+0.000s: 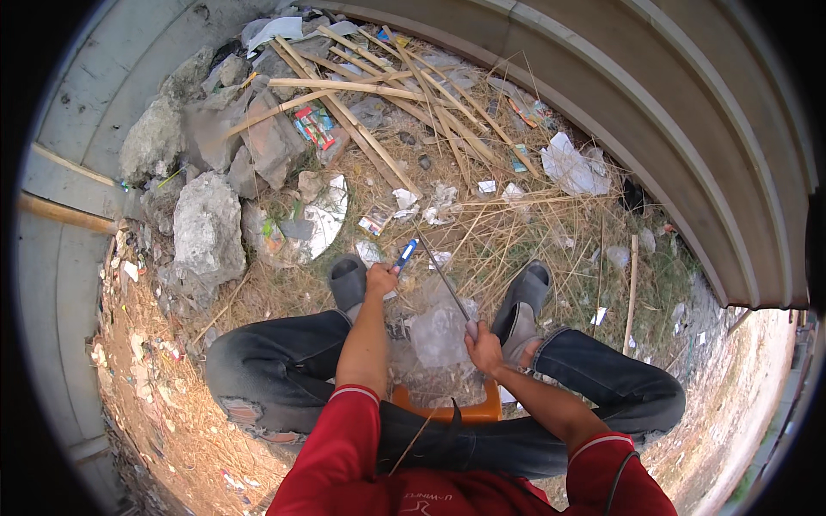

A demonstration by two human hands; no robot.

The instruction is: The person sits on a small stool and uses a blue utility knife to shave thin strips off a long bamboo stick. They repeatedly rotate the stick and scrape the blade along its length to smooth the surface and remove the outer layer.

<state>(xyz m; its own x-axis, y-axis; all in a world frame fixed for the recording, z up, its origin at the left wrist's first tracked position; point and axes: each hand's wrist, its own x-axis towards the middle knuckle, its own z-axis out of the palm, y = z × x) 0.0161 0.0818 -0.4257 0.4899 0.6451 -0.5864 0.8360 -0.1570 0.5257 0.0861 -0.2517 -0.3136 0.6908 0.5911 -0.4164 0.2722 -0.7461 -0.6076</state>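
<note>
My left hand is closed round a small blue-and-white object, slim and long; its exact kind is too small to tell. In my right hand is a long, thin, dark rod, gripped at its thicker pale end. The rod slants up and to the left, its tip close to the blue-and-white object; whether they touch I cannot tell. Between my feet, below the rod, lies a crumpled clear plastic bag. My fingers partly hide what each hand holds.
Bamboo sticks lie crossed on dry grass ahead. Large rocks sit at the left, and a broken white piece lies beside them. Corrugated metal sheeting curves along the right. An orange plastic stool is beneath me. Paper and plastic litter is scattered about.
</note>
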